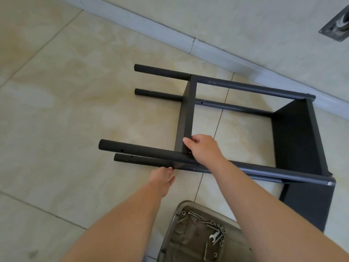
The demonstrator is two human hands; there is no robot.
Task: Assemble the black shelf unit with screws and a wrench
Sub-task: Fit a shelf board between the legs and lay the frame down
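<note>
The right hand [203,149] is gripping the shelf unit's [294,137] middle panel [186,114]; at seven o'clock of it, the left hand [163,179] is touching, seemingly open-fingered, a tube [143,160].

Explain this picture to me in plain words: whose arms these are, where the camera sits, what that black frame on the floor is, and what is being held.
There is no machine here. The camera is worn on a person's head and looks down, so the two bare arms are that person's own.

On the tiled floor lies the black shelf unit, tipped on its side, its round tubes running left to right. The right hand grips the near edge of the middle shelf panel where it meets the upper near tube. The left hand touches the lower near tube with fairly straight fingers.

At the bottom edge, a padded seat serves as a parts tray: on it lie loose screws and a small wrench.
</note>
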